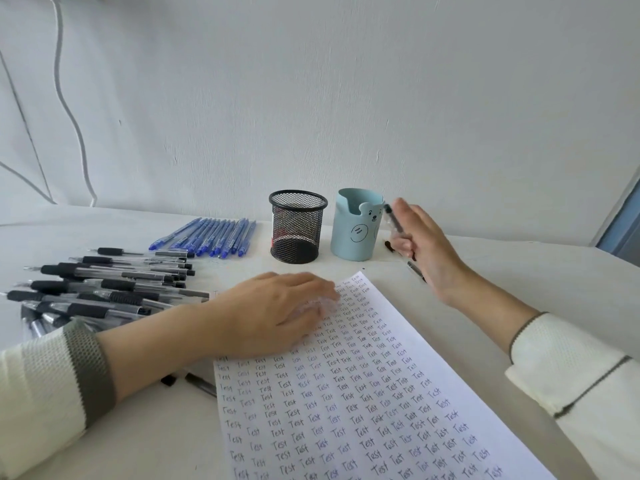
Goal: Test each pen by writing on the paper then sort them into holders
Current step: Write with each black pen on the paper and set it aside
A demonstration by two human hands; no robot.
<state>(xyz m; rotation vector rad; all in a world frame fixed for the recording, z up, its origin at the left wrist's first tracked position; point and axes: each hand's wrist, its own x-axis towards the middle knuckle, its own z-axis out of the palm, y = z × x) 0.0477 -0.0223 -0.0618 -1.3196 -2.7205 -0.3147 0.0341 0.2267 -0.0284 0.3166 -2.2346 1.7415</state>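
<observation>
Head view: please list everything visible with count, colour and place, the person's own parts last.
table: one, white, fills the lower frame
wall: white, behind the table
paper: one sheet, white, covered in rows of "Test", centre to bottom right
blue pens: a neat row of about ten, blue, left of the mesh holder
black pens: a pile too overlapped to count, clear barrels with black grips, left edge
mesh holder: one, black, beyond the paper
bear holder: one, light blue, right of the mesh holder
loose pen: one, dark, by the paper's left edge
held pen: one, dark, beside the bear holder
left hand: flat on the paper's top corner
right hand: grips the held pen
</observation>
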